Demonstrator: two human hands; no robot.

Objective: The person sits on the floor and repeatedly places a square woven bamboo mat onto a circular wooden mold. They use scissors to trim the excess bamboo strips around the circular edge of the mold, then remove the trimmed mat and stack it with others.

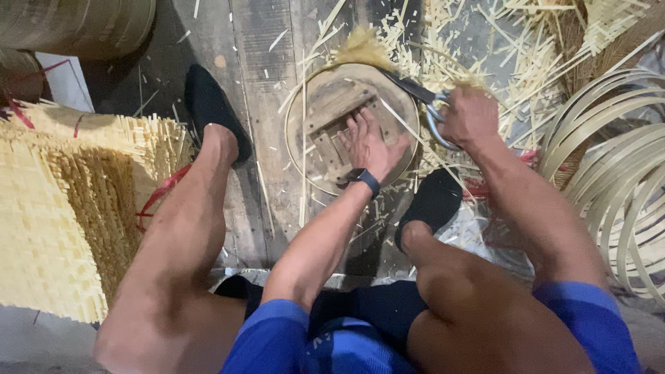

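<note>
On plank floor (267, 83), round, seemingly wooden form (329, 114), straw-fringed.

Left hand (368, 145) presses a round wooden form (325, 111); right hand (470, 116) grips what look like shears (422, 97).

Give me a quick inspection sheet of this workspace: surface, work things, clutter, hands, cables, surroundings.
Surface: dark wooden floor planks.
Work things: round wooden form ringed by a bamboo hoop; scissors at its rim.
Clutter: cut bamboo slivers scattered about.
Hands: left hand pressing flat on the form; right hand gripping the scissors.
Cables: nothing seen.
Surroundings: woven bamboo mats to the left, bamboo hoops to the right.
</note>
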